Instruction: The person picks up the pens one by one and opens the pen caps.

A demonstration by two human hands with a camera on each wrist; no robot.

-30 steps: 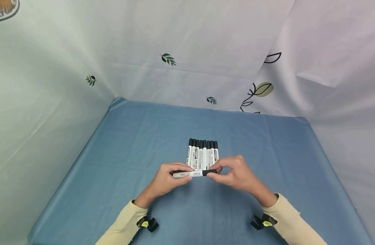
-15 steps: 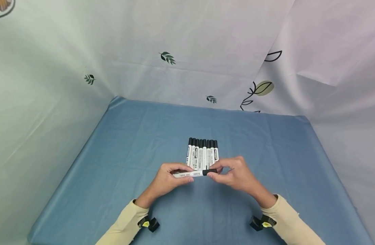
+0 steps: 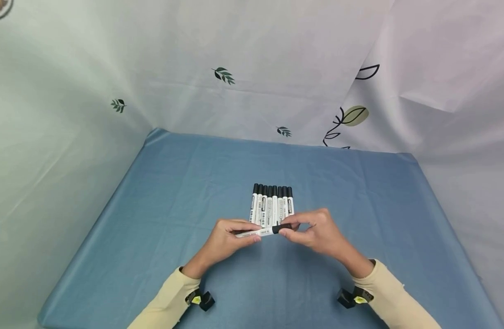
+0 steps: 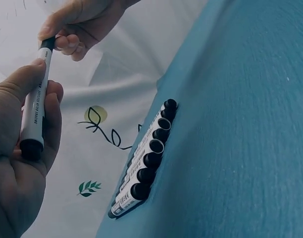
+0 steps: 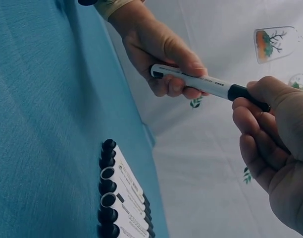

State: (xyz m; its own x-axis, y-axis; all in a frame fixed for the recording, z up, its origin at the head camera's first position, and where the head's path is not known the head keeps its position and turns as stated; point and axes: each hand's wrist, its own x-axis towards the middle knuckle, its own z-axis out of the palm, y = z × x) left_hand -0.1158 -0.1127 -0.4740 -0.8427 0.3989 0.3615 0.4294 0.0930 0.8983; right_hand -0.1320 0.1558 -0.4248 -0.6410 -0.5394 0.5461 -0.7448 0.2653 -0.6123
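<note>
A whiteboard marker (image 3: 265,232) with a white barrel and black cap is held up crosswise between both hands. My left hand (image 3: 227,238) grips the barrel between thumb and fingers, the thumb lying along it in the left wrist view. At the other end, my right hand (image 3: 317,232) pinches the black cap (image 5: 238,92) with thumb and fingertips. The cap sits against the barrel, no gap showing. Just beyond the hands, several similar markers (image 3: 271,208) lie side by side in a row, caps pointing away; their near ends are partly hidden in the head view.
A blue cloth (image 3: 186,183) covers the table. Pale curtains (image 3: 173,55) with leaf prints hang behind and at both sides. A black wrist camera (image 3: 206,301) sits on the left wrist, another camera (image 3: 346,298) on the right. In the left wrist view, two row markers show hollow-looking ends.
The held marker has tilted slightly, its capped end rising a little in the head view. Both hands keep their hold, and the row of markers lies as before.
</note>
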